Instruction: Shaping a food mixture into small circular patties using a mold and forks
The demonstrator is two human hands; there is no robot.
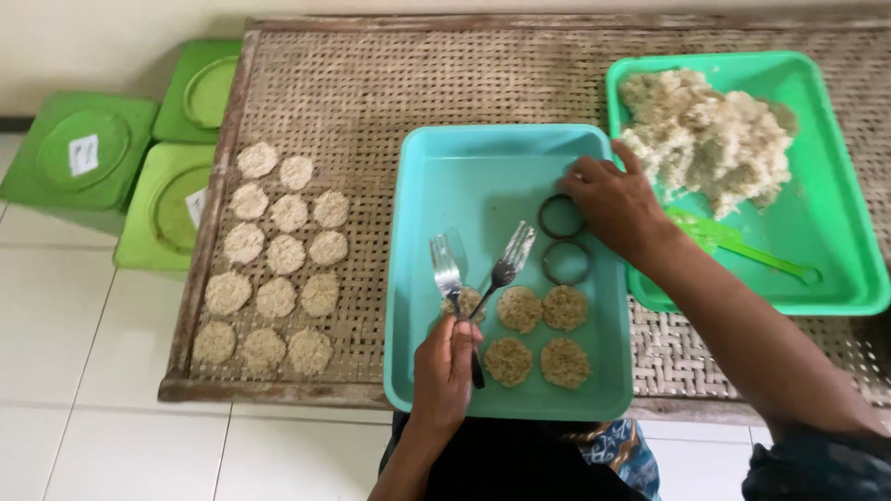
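The left hand, fingers curled shut, grips two metal forks over the flat round rice patties at the near edge of the shallow turquoise plastic tray. The right hand, fingers loosely bent, touches a dark ring mould near the tray's right edge, beside the green tray of cooked rice.

Patties in tray; rice pile right; bins left.

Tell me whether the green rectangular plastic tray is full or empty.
Partly full: the green rectangular plastic tray holds a pale rice heap; its lower half is mostly bare.
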